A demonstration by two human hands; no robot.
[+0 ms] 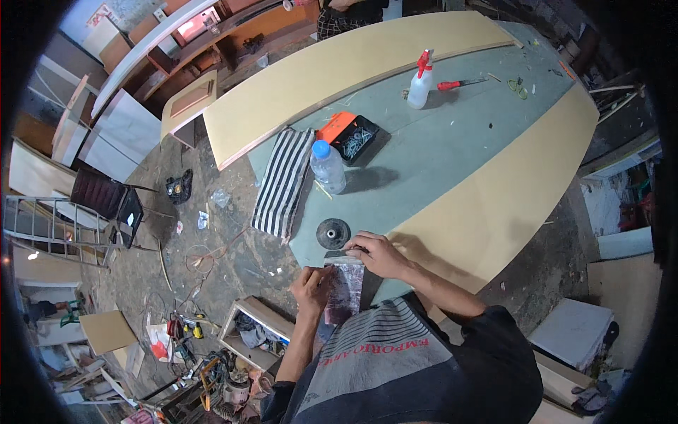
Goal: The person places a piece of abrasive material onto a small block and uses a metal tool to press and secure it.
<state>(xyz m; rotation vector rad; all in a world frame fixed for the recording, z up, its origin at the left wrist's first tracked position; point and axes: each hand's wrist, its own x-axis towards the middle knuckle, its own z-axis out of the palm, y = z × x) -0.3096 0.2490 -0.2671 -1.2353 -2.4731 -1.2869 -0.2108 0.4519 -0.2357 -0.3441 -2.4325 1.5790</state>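
At the table's near edge lies a worn reddish-brown sheet (344, 286) with whitish patches, which looks like sandpaper. My left hand (311, 288) is closed at the sheet's left edge, its fingertips pinching the upper left corner. Over the sheet's upper right end, my right hand (379, 256) is bent round a thin dark flat strip (337, 254) that lies across the sheet's far edge. What kind of tool the strip is, I cannot make out. Just beyond both hands rests a round black disc (332, 234) with a metal centre.
A clear bottle with a blue cap (328, 168) stands beyond the disc, beside a striped cloth bundle (282, 182) and a black box of screws (355, 140). Farther off are a spray bottle (419, 86) and red-handled screwdriver (460, 84). A wooden drawer (258, 328) sits on the cluttered floor.
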